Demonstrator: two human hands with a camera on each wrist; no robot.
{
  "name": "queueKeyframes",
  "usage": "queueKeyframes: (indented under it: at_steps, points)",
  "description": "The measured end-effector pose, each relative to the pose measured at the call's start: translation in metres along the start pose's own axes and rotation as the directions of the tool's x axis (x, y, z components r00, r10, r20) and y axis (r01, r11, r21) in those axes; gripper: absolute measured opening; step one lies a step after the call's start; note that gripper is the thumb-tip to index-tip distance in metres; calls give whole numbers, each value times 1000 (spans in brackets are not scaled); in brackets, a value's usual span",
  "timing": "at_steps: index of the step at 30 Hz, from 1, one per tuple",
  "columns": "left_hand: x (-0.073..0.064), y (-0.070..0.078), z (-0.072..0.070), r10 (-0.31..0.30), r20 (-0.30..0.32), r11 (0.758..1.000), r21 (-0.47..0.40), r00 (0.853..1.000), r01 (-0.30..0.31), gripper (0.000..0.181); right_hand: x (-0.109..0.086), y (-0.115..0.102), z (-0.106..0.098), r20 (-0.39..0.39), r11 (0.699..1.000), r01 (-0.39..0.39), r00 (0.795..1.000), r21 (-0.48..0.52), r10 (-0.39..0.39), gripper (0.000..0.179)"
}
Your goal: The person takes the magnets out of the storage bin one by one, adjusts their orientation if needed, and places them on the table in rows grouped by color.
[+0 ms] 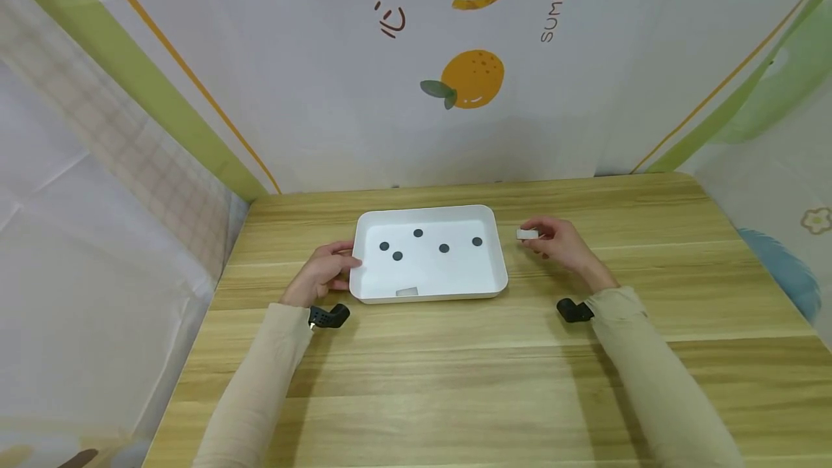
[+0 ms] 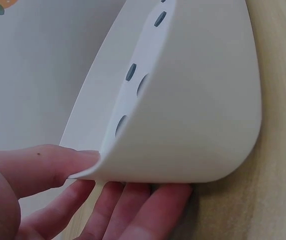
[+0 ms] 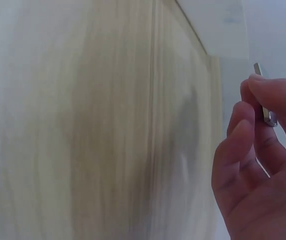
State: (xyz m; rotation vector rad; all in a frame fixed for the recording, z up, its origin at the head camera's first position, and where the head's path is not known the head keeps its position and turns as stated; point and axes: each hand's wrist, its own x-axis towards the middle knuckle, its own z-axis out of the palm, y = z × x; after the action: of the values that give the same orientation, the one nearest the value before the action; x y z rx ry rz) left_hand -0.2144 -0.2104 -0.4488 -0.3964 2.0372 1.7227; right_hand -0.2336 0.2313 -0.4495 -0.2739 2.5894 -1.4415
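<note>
Left hand (image 1: 328, 266) grips white tray (image 1: 429, 277) by its left wall, thumb over rim, other fingers outside; tray on wood-grain table (image 1: 442, 374). Right hand (image 1: 560, 244) pinches small flat rectangular block (image 1: 528, 234) between thumb and fingers, just right of tray. Five dark discs (image 1: 444, 248) lie inside, plus greyish rectangle (image 1: 407, 292) by near wall.

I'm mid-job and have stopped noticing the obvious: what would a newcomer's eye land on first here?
Probably the white tray near the middle of the head view, with five dark discs scattered inside and the left hand gripping its left side. Next, the small flat piece pinched in the right hand, just right of the tray. Behind, the bright printed orange stands out on the pale backdrop.
</note>
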Motion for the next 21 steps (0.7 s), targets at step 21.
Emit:
queueKeyframes:
  at_steps: [21]
  points:
    - [0, 0, -1, 3, 10, 1000, 2, 1000, -3, 63, 13, 15, -5, 5, 982, -38, 999, -184, 39, 29]
